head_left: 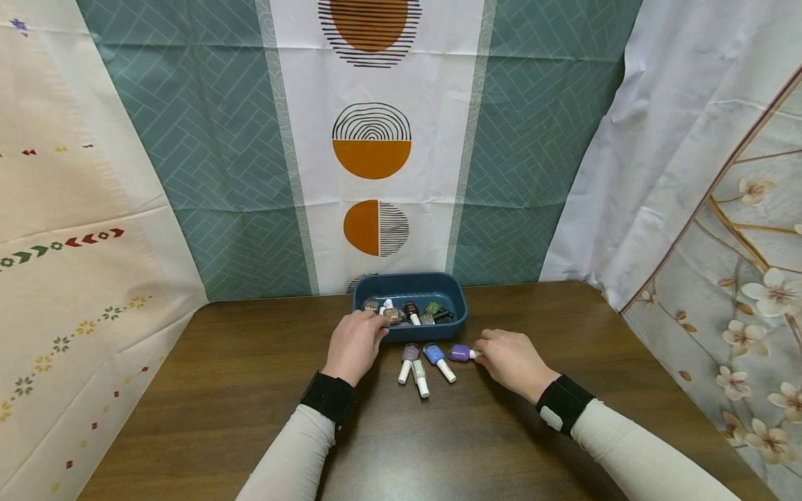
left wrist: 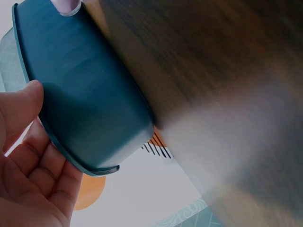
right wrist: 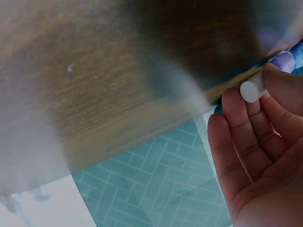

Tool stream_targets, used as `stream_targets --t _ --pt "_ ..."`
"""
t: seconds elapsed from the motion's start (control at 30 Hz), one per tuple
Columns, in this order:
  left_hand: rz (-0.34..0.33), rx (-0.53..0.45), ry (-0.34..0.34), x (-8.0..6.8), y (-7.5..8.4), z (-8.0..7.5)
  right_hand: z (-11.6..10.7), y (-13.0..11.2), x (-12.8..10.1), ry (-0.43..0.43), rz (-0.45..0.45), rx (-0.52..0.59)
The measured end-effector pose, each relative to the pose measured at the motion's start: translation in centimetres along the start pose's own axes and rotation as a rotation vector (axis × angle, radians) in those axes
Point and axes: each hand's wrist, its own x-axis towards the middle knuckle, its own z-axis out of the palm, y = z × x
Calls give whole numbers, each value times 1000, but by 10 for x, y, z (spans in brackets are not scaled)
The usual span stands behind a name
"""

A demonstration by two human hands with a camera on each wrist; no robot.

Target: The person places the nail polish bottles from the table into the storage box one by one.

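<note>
My left hand [head_left: 354,342] grips the left front rim of a dark blue plastic bin [head_left: 432,332]. In the left wrist view, the thumb [left wrist: 33,101] lies against the bin's wall [left wrist: 90,94]. Several nail polish bottles lie inside, among them a dark red one [head_left: 410,309] and a glittery one [head_left: 393,316]. To the right, my right hand [head_left: 510,360] pinches a purple nail polish bottle [head_left: 459,353] by its white cap [right wrist: 253,88]. Left of it on the table are a blue bottle [head_left: 432,353], a mauve bottle [head_left: 410,352] and a pale green bottle [head_left: 418,367].
The brown wooden table [head_left: 250,390] carries the bin near its back edge. Behind it hangs a green and white patterned cloth [head_left: 376,229]. A floral cloth [head_left: 739,334] hangs at the right, and an embroidered cream cloth [head_left: 94,278] at the left.
</note>
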Motion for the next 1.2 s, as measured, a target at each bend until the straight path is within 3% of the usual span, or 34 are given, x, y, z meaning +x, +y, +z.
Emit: stream_targets --t 0.77,1.2 --pt "3 -9 5 -1 -1 0 -22 -6 -25 36 48 27" --pt "0 -10 -3 -1 -1 1 -34 -10 -25 130 29 37"
